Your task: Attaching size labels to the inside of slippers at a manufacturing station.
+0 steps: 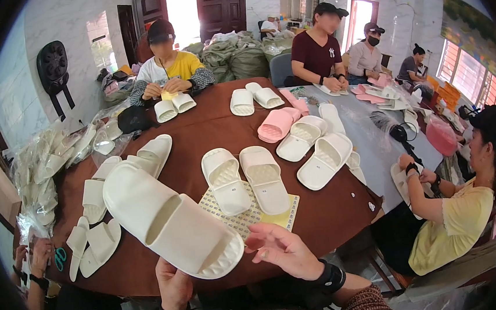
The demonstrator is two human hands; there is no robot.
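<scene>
My left hand (174,282) holds a large cream slide slipper (169,228) from beneath, tilted over the table's near edge; most of its fingers are hidden by the sole. Just beyond the slipper's lower right end is my right hand (284,250), thumb and fingers apart; I cannot make out any thing between them. A yellow sticker sheet (287,213) with rows of small printed labels lies under a pair of cream slippers, one on the left (225,180) and one on the right (263,179). Both slippers have small labels on their quilted footbeds.
Cream slippers (101,248) lie left on the brown tablecloth (199,124), with teal scissors (61,258) beside them. Pink slippers (277,123) and more cream ones (325,159) sit right. Bagged slippers (39,165) pile at the left edge. Several people work around the tables.
</scene>
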